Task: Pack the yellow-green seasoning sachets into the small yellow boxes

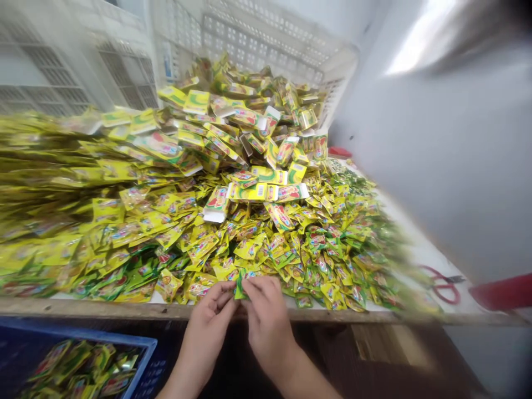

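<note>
A wide tabletop runs across the view, its wooden front edge just under both hands, with a pale wall rising to the right of them. Beyond the hands a great heap of yellow-green sachets covers nearly the whole top; it rises highest straight ahead, where flat yellow boxes lie mixed in. Behind the heap, far from the hands, stands a white crate with a grid wall, tipped toward the pile. Below the left hand and off to its left, under the table edge, a blue crate holds more sachets. Far to the right of the right hand a red object lies at the table edge, blurred; between it and the hand lie red-handled scissors, flat on the bare white top.

The left hand and right hand meet at the front edge, fingertips together. Each pinches one small sachet between thumb and fingers, the left hand on its left side, the right hand on its right. The sachet stands on edge, its long axis roughly upright and pointing away toward the heap, touching the nearest loose sachets. Nothing lies between the hands and the pile.
</note>
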The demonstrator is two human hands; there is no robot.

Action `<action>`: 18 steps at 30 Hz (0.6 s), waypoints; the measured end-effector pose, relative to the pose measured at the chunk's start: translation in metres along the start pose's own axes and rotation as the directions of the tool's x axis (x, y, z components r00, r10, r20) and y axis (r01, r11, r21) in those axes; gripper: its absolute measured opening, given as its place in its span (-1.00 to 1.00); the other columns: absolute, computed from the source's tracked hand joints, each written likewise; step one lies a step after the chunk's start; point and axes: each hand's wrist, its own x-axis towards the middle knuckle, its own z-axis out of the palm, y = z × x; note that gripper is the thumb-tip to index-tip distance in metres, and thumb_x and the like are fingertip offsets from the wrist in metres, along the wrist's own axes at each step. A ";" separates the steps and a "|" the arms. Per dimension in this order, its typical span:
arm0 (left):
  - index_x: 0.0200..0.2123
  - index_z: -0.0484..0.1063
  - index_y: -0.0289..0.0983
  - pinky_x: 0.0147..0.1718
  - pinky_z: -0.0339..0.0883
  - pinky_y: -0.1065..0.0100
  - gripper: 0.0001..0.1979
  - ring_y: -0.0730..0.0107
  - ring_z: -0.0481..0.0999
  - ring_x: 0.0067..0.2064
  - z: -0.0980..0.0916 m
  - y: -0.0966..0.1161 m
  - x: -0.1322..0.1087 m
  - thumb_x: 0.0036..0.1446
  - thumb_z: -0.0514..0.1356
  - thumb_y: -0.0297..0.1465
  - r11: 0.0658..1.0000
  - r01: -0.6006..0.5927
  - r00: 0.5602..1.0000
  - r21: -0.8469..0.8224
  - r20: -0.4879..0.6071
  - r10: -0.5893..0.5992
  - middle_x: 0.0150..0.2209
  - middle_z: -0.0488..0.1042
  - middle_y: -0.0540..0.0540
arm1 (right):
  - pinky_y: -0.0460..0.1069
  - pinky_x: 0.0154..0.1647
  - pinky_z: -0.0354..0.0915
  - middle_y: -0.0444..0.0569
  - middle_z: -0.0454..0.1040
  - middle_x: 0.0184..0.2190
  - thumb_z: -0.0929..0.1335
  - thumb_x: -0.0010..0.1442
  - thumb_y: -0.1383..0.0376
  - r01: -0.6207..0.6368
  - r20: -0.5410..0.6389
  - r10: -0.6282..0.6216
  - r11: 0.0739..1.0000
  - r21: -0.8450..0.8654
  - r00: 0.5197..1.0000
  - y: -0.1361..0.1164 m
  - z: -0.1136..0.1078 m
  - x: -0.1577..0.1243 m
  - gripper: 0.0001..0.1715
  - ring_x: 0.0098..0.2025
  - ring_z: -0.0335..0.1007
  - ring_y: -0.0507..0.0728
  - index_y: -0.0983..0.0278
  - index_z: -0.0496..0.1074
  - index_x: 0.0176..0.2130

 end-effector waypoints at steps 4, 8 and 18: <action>-0.09 0.31 -0.23 -0.08 0.42 0.28 -0.74 0.25 0.57 -0.11 0.006 -0.002 -0.016 0.18 0.21 -0.30 0.982 0.058 0.995 -0.181 -0.064 -0.070 -0.18 0.58 -0.12 | 0.12 0.11 0.28 0.11 0.34 0.01 0.25 0.25 0.53 -0.014 0.044 0.013 0.999 0.034 0.999 0.001 0.002 -0.008 -0.44 0.05 0.26 0.19 0.24 0.29 0.19; -0.08 0.34 -0.19 -0.04 0.39 0.33 -0.71 0.31 0.57 -0.12 0.011 -0.001 -0.026 0.13 0.27 -0.33 0.889 0.126 0.982 -0.440 -0.070 -0.173 -0.21 0.59 -0.03 | 0.04 -0.02 0.38 0.08 0.35 -0.10 0.27 0.26 0.49 -0.090 -0.019 0.093 0.990 0.112 0.995 0.006 0.002 -0.008 -0.55 -0.05 0.34 0.15 0.22 0.40 0.10; -0.39 0.42 -0.28 -0.32 0.42 0.35 -0.78 0.27 0.58 -0.32 0.008 -0.001 -0.013 0.01 0.35 -0.28 0.979 0.078 0.994 -0.190 -0.062 -0.092 -0.39 0.59 -0.11 | -0.04 -0.24 0.40 0.00 0.41 -0.24 0.37 0.19 0.37 -0.256 0.062 0.248 0.941 0.221 0.967 0.021 -0.006 -0.012 -0.87 -0.25 0.41 0.14 0.20 0.53 -0.25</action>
